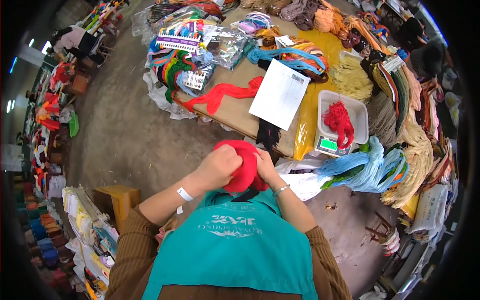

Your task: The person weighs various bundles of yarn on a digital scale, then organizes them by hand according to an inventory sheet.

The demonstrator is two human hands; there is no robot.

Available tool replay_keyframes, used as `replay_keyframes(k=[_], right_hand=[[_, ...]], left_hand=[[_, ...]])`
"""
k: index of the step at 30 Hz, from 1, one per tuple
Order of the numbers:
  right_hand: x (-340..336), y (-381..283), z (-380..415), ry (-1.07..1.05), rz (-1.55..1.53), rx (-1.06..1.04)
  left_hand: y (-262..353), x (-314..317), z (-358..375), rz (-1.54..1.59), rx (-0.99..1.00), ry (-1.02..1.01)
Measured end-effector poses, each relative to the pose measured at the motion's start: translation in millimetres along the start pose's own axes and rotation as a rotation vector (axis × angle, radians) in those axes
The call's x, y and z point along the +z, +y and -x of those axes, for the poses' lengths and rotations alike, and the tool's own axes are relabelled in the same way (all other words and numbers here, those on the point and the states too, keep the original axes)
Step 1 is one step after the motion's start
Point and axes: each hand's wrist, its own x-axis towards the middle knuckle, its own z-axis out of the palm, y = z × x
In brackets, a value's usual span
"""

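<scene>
A bundled red skein of thread (244, 172) is held in front of my apron, over the near edge of the table. My left hand (220, 164) is closed in a fist on its left side. On the other side, my right hand (265, 167) grips the skein, its fingertips partly hidden. Just beyond lie a loose red skein (220, 95) and a printed white sheet (280, 95), with black thread (268, 134) hanging below the sheet. To the right, a digital scale (330, 145) with a lit green display carries a white plastic tray (362, 112) holding red thread (339, 120).
Thread bundles and plastic bags (225, 47) crowd the far left of the table (235, 112). Blue skeins (370, 167) and beige skeins (412, 160) drape over its right side. A small wooden stool (382, 227) stands at lower right, a cardboard box (120, 202) at left.
</scene>
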Motion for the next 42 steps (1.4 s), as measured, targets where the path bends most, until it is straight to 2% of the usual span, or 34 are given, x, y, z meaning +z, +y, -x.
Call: replay_keyframes(k=[1,2,3,4,5,7,8,9,11,12,13,14,15,16,18,19,20,22,23,25,28,31,32,34,36,38,39,41,42], right_hand=[[-4.0,3.1,1.8,-0.017,-0.058,0.001],[-15.8,-6.2,3.7,0.022,0.067,0.168],[-25.7,28.7,-1.7,0.173,-0.002,0.14],[-48.0,32.9,3.1,0.188,0.226,0.13],[-55.1,36.6,7.0,0.187,0.22,0.101],[-57.0,46.5,4.0,0.284,0.334,0.067],[-61.3,46.9,3.0,0.281,0.392,0.12],[-61.5,46.9,2.3,0.281,0.39,0.118],[-58.9,47.6,4.6,0.368,0.246,-0.057],[-57.4,27.8,12.2,0.284,0.335,-0.062],[-48.5,6.1,20.3,0.271,0.335,-0.191],[-38.9,-24.8,24.3,0.212,0.516,-0.419],[-26.1,-59.8,26.7,0.095,0.597,-0.53],[-11.0,-79.0,26.4,0.048,0.641,-0.639],[8.8,-90.5,29.7,-0.011,0.847,-0.701],[17.4,-78.1,24.2,0.015,0.913,-0.747],[17.1,-74.2,20.1,0.025,0.913,-0.747],[14.0,-68.5,10.3,0.122,0.948,-0.731],[13.0,-62.0,7.4,0.17,0.9,-0.686],[8.6,-55.5,6.0,0.132,0.866,-0.654],[-4.8,-36.6,4.4,0.02,0.939,-0.711],[-15.4,-24.2,1.9,0.0,0.94,-0.78],[-17.3,-21.5,1.5,-0.024,0.947,-0.812],[-22.2,-18.8,-0.8,-0.055,0.925,-0.794],[-25.2,-15.5,-2.9,-0.075,0.907,-0.83],[-30.0,-17.3,-3.9,-0.113,0.917,-0.806],[-31.8,-19.8,-1.7,-0.179,0.868,-0.763],[-41.3,-33.4,5.5,-0.256,0.734,-0.693],[-51.0,-33.0,10.9,-0.173,0.697,-0.682]], left_hand=[[2.5,-6.0,-2.4,0.064,-0.052,0.123],[2.4,-11.2,0.7,0.112,-0.151,0.219],[0.5,-18.5,4.5,0.158,-0.249,0.316],[0.0,-33.0,2.7,0.21,-0.359,0.429],[-0.1,-31.3,4.0,0.204,-0.367,0.429],[0.7,-21.4,7.4,0.29,-0.606,0.444],[-2.4,-13.7,6.4,0.331,-0.681,0.434],[-5.4,-5.5,4.3,0.329,-0.681,0.434],[-10.3,12.4,5.1,0.416,-0.837,0.488],[-17.2,23.6,9.0,0.338,-0.853,0.471],[-18.5,31.7,9.6,0.334,-0.856,0.469],[-16.7,40.5,7.9,0.335,-0.904,0.455],[-14.1,50.9,4.9,0.34,-0.948,0.438],[-11.7,62.7,2.4,0.329,-0.958,0.404],[3.2,75.1,-10.6,0.359,-1.015,0.362],[-8.8,95.8,-0.1,0.199,-0.793,0.385],[-5.2,93.5,-4.0,0.198,-0.785,0.38],[0.7,87.0,-12.7,0.338,-1.044,0.363],[-0.3,85.7,-13.5,0.338,-1.035,0.358],[-1.2,83.0,-8.4,0.359,-1.067,0.301],[-4.4,80.7,5.2,0.391,-1.056,0.203],[-9.3,79.9,18.7,0.747,-1.139,0.187],[-6.8,78.1,18.9,0.748,-1.147,0.18],[3.8,64.3,11.8,1.2,-1.325,0.238],[11.4,57.2,5.8,1.262,-1.382,0.271],[0.1,55.1,8.7,1.383,-1.394,0.22],[-8.7,53.5,9.2,1.387,-1.391,0.218],[-27.3,48.3,15.0,0.754,-1.013,-0.082],[-32.2,37.4,11.1,0.653,-0.972,-0.128]])
